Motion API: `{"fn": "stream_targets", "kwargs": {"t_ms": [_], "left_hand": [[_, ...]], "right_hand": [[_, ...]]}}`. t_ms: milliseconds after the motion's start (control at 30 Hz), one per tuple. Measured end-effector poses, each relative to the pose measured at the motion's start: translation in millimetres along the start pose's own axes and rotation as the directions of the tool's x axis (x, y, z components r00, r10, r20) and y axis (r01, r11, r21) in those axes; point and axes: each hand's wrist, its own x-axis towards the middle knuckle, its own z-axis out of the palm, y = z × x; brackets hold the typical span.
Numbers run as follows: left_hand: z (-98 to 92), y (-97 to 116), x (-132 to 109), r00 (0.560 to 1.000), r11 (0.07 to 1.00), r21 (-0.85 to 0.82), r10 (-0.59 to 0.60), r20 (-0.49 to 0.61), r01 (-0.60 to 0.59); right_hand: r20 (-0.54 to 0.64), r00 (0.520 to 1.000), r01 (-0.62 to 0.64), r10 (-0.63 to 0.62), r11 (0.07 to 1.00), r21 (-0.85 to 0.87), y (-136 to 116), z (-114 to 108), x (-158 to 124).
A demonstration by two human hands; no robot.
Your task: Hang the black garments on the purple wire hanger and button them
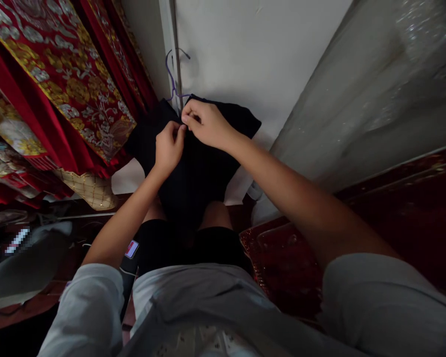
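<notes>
A black short-sleeved garment hangs in front of me on a purple hanger, against the wall. Both hands are at its neckline, close together. My left hand pinches the fabric's edge just below the neck opening, fingers curled and thumb pressed in. A little higher and to the right, my right hand has thumb and forefinger together on the same front edge. Whether a button or other small fastener lies between the fingertips is too dark and small to make out.
Red embroidered cloths with gold and silver patterns hang at the left. Plastic sheeting covers something on the right. A dark red carved surface lies low on the right. A lit phone is by my left leg.
</notes>
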Motion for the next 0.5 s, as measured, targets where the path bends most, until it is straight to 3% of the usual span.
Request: {"fn": "stream_targets", "kwargs": {"t_ms": [167,267,367,433,500], "left_hand": [[6.4,-3.8,4.5,0.999,0.998,-0.053,-0.031,-0.012,0.030],[16.8,-11.8,-9.1,0.981,0.990,-0.024,-0.135,0.137,0.140],[18.5,-19.1,-34.8,0.870,0.949,0.205,-0.304,0.388,0.240],[12.8,-23.4,-46.3,0.796,0.901,0.364,-0.393,0.460,0.235],[5.2,-27.2,-45.8,0.803,0.881,0.441,-0.383,0.456,0.171]], "right_hand": [[-0.034,0.999,-0.016,0.013,0.995,-0.096,-1.1,2.4,1.4],[-0.145,0.988,-0.067,0.045,0.986,-0.150,-8.1,-5.7,9.4],[-0.320,0.944,-0.135,0.078,0.978,-0.160,-14.1,-22.6,17.7],[-0.417,0.905,-0.165,0.082,0.972,-0.166,-9.7,-35.6,18.4],[-0.491,0.868,-0.166,0.071,0.974,-0.153,5.0,-46.8,14.1]]}}
